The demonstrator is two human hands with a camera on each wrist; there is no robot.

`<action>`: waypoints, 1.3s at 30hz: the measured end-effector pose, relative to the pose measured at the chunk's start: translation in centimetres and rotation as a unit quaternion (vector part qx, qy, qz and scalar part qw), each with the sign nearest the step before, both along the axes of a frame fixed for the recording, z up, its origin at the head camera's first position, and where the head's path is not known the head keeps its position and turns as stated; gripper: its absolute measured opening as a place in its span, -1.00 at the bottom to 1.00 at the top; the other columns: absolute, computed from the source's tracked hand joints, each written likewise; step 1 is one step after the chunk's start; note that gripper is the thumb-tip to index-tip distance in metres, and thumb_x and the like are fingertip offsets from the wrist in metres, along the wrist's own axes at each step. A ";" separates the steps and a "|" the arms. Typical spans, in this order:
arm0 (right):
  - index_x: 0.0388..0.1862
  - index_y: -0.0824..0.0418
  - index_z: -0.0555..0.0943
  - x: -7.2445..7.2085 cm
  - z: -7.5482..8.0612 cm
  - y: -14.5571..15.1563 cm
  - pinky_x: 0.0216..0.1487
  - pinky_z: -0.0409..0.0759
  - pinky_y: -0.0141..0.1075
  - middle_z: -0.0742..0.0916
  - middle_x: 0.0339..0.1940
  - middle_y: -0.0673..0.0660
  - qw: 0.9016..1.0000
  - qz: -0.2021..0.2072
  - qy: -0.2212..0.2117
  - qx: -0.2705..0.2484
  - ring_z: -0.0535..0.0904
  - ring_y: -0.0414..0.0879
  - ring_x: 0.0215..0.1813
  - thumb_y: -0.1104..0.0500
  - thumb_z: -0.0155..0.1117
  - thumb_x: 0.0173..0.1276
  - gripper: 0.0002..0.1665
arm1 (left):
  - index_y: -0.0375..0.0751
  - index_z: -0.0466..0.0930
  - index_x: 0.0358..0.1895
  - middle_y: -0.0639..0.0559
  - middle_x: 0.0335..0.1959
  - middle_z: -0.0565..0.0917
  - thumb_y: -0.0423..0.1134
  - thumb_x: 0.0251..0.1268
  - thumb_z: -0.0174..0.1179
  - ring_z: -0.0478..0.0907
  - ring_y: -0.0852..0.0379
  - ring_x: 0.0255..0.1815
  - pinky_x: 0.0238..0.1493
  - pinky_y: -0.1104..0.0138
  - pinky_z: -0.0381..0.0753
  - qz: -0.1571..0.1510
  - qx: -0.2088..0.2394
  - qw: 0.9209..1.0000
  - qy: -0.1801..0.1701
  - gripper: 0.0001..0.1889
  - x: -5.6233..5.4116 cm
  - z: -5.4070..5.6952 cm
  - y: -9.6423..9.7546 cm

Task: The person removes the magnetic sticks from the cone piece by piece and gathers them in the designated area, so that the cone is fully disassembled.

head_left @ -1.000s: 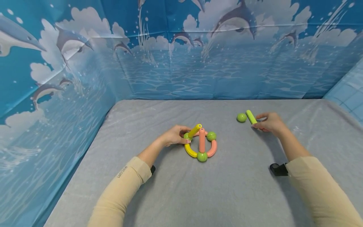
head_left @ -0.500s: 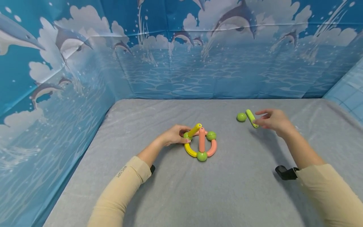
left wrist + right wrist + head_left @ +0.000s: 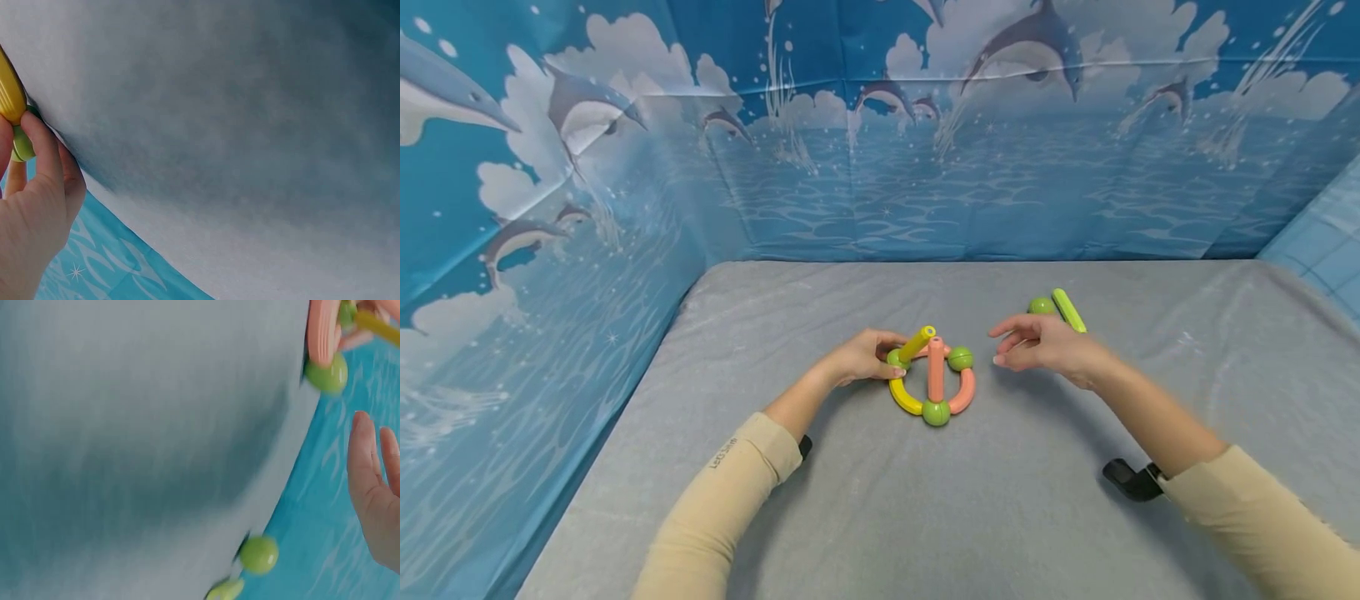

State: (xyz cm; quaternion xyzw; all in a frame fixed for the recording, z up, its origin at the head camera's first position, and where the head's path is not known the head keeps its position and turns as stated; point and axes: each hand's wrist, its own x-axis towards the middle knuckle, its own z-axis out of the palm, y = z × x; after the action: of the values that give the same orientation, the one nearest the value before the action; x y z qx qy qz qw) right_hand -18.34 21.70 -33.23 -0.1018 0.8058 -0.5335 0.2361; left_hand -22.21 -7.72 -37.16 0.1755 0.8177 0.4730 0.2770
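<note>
A ring of toy building pieces lies on the table, with a yellow curved piece [image 3: 903, 398] and a pink curved piece [image 3: 966, 392] joined through green balls. A yellow rod [image 3: 916, 343] and a pink rod [image 3: 936, 371] rise from it. My left hand [image 3: 859, 358] holds the left green ball [image 3: 894, 359] between thumb and fingers; the left wrist view also shows the yellow piece [image 3: 9, 90] there. My right hand [image 3: 1052, 348], fingers loosely spread and holding nothing, hovers right of the ring. Behind it lie a light green rod [image 3: 1068, 310] and a loose green ball [image 3: 1041, 306].
A grey cloth covers the table [image 3: 970, 508]. Blue dolphin-print curtain [image 3: 880, 183] hangs along the back and left edges. A black wrist-worn device [image 3: 1132, 480] sits at my right cuff.
My right hand has let go of the light green rod, lifted off, and moved left toward the ring. The rod stays near the loose ball. My left hand keeps its hold.
</note>
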 end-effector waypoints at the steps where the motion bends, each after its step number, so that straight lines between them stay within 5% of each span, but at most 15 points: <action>1: 0.24 0.47 0.31 0.2 -0.1 -0.5 -0.02 0.54 -0.13 0.58 -0.14 0.22 1.000 0.005 0.000 -0.003 0.59 0.01 -0.11 0.28 0.30 0.22 -0.35 | -0.30 0.37 0.28 -0.20 0.15 0.49 -0.51 0.15 0.23 0.48 -0.01 -0.01 -0.18 0.34 0.56 0.000 -0.001 1.000 0.000 -0.43 0.0 0.0 0.0; 11: 0.20 0.42 0.39 1.5 -1.6 -4.5 -0.07 0.54 -0.11 0.62 -0.08 0.34 0.999 0.046 0.013 -0.016 0.59 -0.01 -0.16 0.32 0.32 0.18 -0.39 | -0.26 0.38 0.28 -0.13 0.11 0.51 -0.45 0.15 0.26 0.49 0.05 -0.02 -0.13 0.31 0.57 -0.010 0.006 1.000 -0.002 -0.43 0.0 0.1 -0.3; 19: 0.19 0.43 0.40 2.0 -2.1 -6.5 -0.20 0.58 -0.23 0.63 -0.15 0.27 0.999 0.035 0.031 -0.002 0.62 -0.03 -0.21 0.31 0.39 0.13 -0.36 | -0.30 0.37 0.28 -0.20 0.15 0.49 -0.49 0.15 0.24 0.48 0.00 -0.01 -0.18 0.32 0.57 -0.001 0.000 1.000 -0.003 -0.43 -0.1 -0.1 -0.1; 39: 0.21 0.45 0.38 2.3 -2.6 -8.1 -0.24 0.60 -0.23 0.65 -0.16 0.24 0.997 0.041 0.065 -0.007 0.59 -0.03 -0.21 0.37 0.37 0.11 -0.34 | -0.30 0.40 0.26 -0.21 0.11 0.51 -0.51 0.14 0.24 0.49 0.05 -0.11 -0.24 0.36 0.56 -0.001 0.006 1.000 0.003 -0.45 -0.2 -0.3 -0.1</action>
State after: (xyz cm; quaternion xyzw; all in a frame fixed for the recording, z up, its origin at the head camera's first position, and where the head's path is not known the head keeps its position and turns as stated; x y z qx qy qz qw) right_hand -16.00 13.56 -35.86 -0.1708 0.8110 -0.5211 0.2038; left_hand -22.37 -7.87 -37.44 0.1794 0.8152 0.4775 0.2743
